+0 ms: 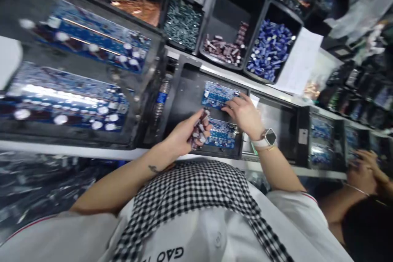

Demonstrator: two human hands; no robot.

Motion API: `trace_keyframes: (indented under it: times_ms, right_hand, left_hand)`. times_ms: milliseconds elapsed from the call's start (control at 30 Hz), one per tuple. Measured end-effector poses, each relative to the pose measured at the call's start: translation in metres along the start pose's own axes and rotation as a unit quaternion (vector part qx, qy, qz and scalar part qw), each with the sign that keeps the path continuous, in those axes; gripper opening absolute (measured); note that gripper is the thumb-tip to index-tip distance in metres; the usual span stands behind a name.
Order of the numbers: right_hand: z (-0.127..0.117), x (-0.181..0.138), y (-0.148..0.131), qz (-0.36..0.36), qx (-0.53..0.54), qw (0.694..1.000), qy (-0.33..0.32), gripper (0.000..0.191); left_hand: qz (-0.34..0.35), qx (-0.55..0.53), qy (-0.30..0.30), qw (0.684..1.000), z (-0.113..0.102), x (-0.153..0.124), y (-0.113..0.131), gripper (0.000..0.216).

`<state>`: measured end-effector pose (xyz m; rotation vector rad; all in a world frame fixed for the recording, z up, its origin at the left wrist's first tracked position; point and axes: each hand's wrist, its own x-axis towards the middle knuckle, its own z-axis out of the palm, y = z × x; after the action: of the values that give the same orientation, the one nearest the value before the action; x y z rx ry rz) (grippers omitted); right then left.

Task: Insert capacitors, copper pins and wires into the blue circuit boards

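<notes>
My left hand [186, 133] is closed round a bunch of brown cylindrical capacitors [199, 130], just left of the lower blue circuit board [220, 134]. My right hand [244, 114] reaches over the right end of the upper blue circuit board [214, 92], fingers bent down at its surface. Whatever its fingertips pinch, if anything, is too small to make out. Both boards lie in a black tray [184, 90], one behind the other. A watch with a pale strap is on my right wrist.
Behind the tray stand bins of brown capacitors [225, 51], blue capacitors [270, 49] and small grey-green parts [182, 24]. Larger boards [101, 32] with white-topped parts lie left. A plastic bottle [161, 96] is beside the tray. A co-worker's hands [364, 174] are at right.
</notes>
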<state>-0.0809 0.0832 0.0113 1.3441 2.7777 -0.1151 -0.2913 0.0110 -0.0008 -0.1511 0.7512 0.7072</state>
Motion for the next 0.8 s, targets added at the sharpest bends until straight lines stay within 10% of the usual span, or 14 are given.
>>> trace_keyframes:
  times_ms: [200, 400, 800]
  right_hand:
    - [-0.031, -0.007, -0.039, -0.047, 0.226, 0.973, 0.025, 0.029]
    - [0.013, 0.014, -0.012, 0.073, 0.158, 0.983, 0.067, 0.017]
    - [0.027, 0.017, -0.014, 0.03, 0.103, 0.993, 0.049, 0.025]
  left_hand:
    - [-0.046, 0.034, 0.001, 0.998, 0.011, 0.0, 0.0, 0.039]
    - [-0.026, 0.043, -0.017, 0.999, 0.004, -0.001, 0.006, 0.019]
    - [0.018, -0.003, 0.025, 1.0, 0.0, -0.005, 0.011, 0.014]
